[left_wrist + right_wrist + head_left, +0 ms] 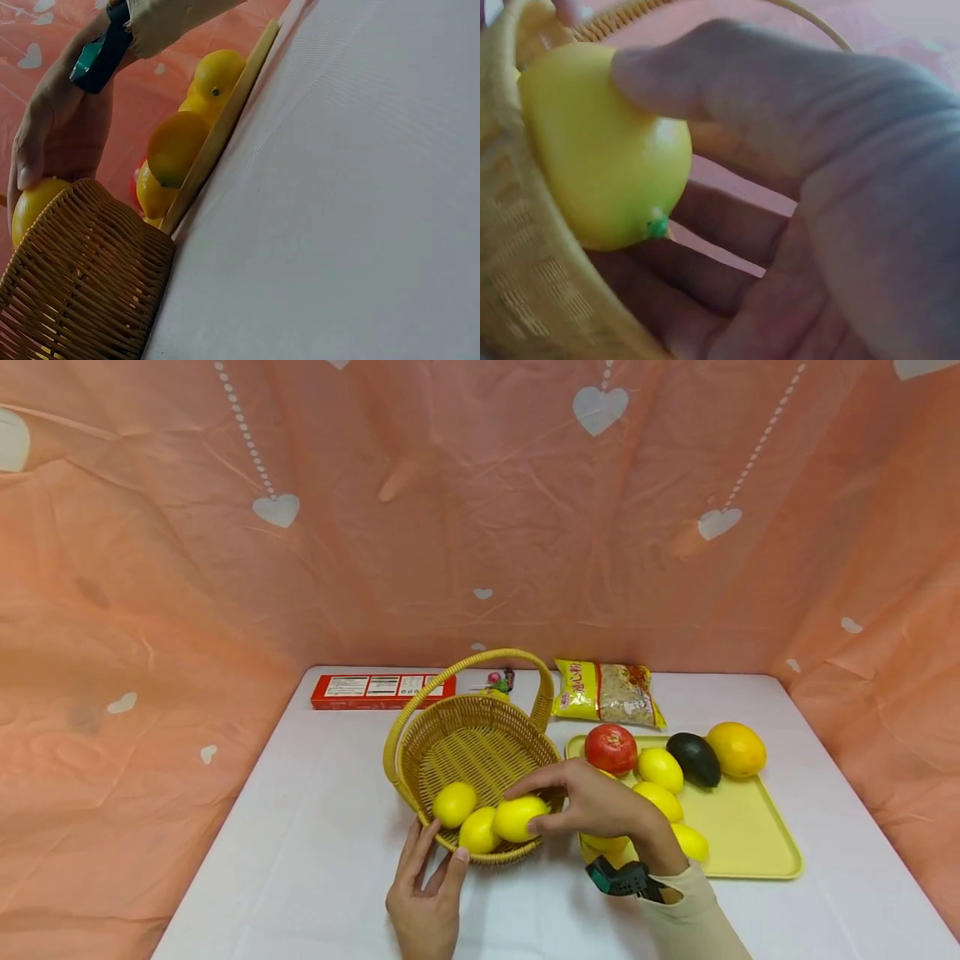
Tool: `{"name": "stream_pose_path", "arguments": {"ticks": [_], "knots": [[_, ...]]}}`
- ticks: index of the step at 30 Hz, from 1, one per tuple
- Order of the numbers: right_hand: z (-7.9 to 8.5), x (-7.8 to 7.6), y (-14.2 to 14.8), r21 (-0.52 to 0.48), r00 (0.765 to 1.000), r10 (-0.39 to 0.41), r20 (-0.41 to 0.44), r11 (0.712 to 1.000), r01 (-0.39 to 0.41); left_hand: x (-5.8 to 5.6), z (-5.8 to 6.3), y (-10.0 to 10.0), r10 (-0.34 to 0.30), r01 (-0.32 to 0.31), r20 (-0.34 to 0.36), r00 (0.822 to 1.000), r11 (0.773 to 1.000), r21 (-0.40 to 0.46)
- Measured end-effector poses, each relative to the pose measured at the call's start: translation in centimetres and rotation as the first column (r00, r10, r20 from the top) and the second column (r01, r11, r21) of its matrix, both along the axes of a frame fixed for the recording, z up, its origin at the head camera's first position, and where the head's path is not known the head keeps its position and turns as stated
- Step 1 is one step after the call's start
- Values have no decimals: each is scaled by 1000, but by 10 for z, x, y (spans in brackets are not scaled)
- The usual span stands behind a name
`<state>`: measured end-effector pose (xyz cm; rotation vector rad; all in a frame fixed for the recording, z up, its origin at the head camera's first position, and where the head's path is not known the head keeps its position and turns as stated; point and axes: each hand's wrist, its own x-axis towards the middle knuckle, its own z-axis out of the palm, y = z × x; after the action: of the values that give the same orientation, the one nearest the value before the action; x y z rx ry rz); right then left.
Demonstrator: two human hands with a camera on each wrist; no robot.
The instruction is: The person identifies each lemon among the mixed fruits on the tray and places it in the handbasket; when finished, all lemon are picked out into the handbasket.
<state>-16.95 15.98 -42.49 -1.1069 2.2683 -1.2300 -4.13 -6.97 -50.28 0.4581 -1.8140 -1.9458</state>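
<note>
A yellow lemon [517, 818] is in my right hand [592, 797], its thumb on the near side and its fingers behind, at the right inner edge of a wicker basket [480, 727]. The right wrist view shows the thumb pressing this lemon [604, 150], with its green stem end facing out. Two more lemons [454, 804] lie in the front of the basket. My left hand [427, 893] rests on the basket's front-left rim, fingers and thumb spread and fairly straight. The left wrist view shows the basket's woven side [90, 277], not the left hand.
Right of the basket, a yellow tray [750, 839] bears a pomegranate [611, 749], an avocado [693, 760], an orange-yellow fruit [737, 749] and several lemons. Behind lie a red box [367, 692], a yellow food packet [607, 693] and small colourful items [498, 683]. The handle [450, 681] arches over the basket.
</note>
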Motion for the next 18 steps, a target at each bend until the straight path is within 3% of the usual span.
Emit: {"name": "stream_pose_path", "arguments": {"ticks": [5,12,18], "knots": [[-6,3,-27,15,999,40,21,999,-40,0,0,0,1,-2,-18,1000,1000,-5],[-8,9,-45,-35,998,6,-55,999,-8,1,-1,-1,-3,3,4,1000,1000,-23],[-10,9,-15,-204,995,-24,93,978,43,0,-2,-1,-4,4,16,1000,1000,-13]]}}
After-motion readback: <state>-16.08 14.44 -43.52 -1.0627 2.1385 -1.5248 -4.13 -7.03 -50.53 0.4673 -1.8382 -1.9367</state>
